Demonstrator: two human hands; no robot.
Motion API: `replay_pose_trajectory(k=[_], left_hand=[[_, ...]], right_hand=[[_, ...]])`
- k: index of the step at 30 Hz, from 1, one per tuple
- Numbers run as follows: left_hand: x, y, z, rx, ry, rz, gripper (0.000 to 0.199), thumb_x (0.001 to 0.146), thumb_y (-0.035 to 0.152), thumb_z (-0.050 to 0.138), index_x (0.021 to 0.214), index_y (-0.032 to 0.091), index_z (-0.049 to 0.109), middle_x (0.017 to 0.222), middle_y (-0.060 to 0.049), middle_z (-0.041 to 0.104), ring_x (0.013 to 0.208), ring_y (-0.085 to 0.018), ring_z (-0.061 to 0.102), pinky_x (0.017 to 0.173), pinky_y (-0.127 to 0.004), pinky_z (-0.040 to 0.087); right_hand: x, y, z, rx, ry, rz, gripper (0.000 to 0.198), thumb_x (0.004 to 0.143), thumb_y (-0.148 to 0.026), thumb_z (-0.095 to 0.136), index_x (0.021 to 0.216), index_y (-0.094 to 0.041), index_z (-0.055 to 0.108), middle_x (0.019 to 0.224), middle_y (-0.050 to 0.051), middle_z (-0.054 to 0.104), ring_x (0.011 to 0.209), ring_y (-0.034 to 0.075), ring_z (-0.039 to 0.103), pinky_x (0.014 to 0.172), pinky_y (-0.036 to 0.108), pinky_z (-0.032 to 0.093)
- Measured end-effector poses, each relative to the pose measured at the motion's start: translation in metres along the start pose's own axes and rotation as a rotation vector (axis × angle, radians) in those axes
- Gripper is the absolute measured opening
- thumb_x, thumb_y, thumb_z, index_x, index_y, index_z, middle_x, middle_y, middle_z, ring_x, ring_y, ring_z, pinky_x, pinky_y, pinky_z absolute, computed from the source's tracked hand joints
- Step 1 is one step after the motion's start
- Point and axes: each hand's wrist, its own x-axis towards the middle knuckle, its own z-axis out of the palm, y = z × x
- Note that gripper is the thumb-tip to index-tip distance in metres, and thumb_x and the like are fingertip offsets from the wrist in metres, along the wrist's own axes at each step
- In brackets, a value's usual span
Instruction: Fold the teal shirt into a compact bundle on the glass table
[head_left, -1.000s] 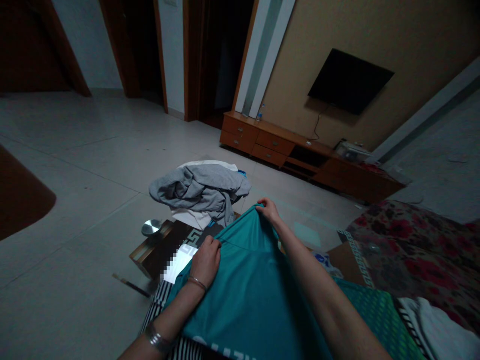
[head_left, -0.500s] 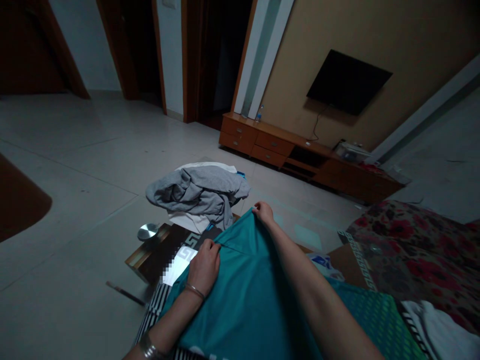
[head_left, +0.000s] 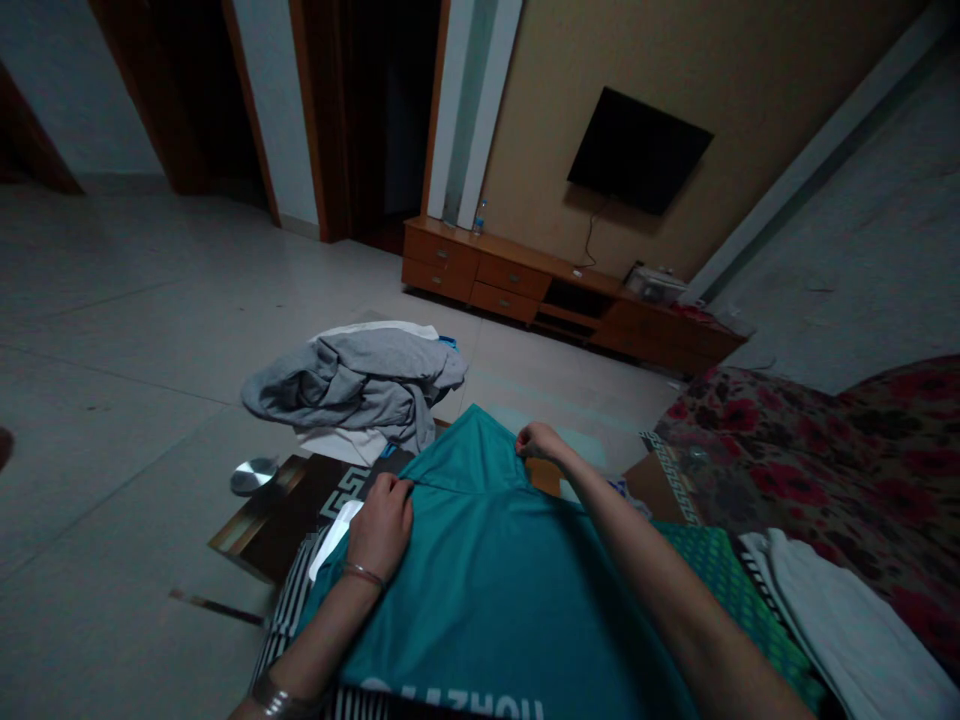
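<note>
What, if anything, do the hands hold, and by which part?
The teal garment: the left hand grips its left edge, the right hand pinches the right edge of its pointed far end.

Left arm: the left hand (head_left: pixel 382 530) is ungloved and the left forearm (head_left: pixel 324 632) is bare. Two ornaments encircle this forearm, spaced apart. Ornament one, a thin bracelet (head_left: pixel 364 573), sits at the wrist; it is a narrow, curved band with a muted metallic finish. Ornament two, a wide cuff (head_left: pixel 279 698), sits farther toward the elbow; it is silver, broader than the bracelet, and shows bright highlights. Any engraving is too small to tell. Right arm: the right hand (head_left: pixel 541 443) is ungloved; the right forearm (head_left: pixel 637 560) is slender, bare and unadorned.
</note>
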Motion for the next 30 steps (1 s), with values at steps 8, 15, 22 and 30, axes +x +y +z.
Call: replay_pose_trajectory(k=[8,15,22,30], left_hand=[[0.000,0.000,0.001,0.016,0.021,0.006,0.026,0.092,0.022,0.041,0.110,0.019,0.060,0.108,-0.007,0.053,0.095,-0.018,0.057,0.073,-0.027,0.045],[0.000,0.000,0.001,0.001,0.027,0.006,0.025,0.091,0.023,0.042,0.108,0.019,0.061,0.108,-0.007,0.052,0.093,-0.018,0.057,0.072,-0.028,0.045],[0.001,0.000,0.000,-0.002,0.019,0.006,0.025,0.092,0.023,0.041,0.108,0.019,0.060,0.107,-0.007,0.053,0.093,-0.018,0.057,0.072,-0.028,0.045],[0.000,-0.001,0.001,0.009,0.021,0.010,0.024,0.092,0.023,0.041,0.107,0.019,0.060,0.106,-0.007,0.053,0.092,-0.018,0.058,0.072,-0.028,0.045]], right_hand=[[0.006,-0.038,0.032,-0.038,0.172,-0.022,0.047,0.072,-0.033,0.072,0.116,-0.019,0.064,0.111,0.008,0.067,0.096,0.019,0.062,0.073,0.023,0.043],[0.002,-0.044,0.041,-0.040,0.160,-0.150,0.040,0.073,-0.027,0.072,0.112,-0.021,0.067,0.119,0.007,0.064,0.106,0.021,0.060,0.083,0.024,0.044],[0.006,-0.034,0.029,-0.027,0.046,-0.255,0.047,0.069,-0.008,0.067,0.113,-0.023,0.068,0.109,0.001,0.070,0.094,0.015,0.065,0.075,0.018,0.046],[0.001,-0.038,0.039,-0.107,0.094,-0.214,0.023,0.064,-0.024,0.076,0.086,-0.018,0.070,0.089,0.003,0.070,0.081,0.015,0.060,0.065,0.020,0.038]])
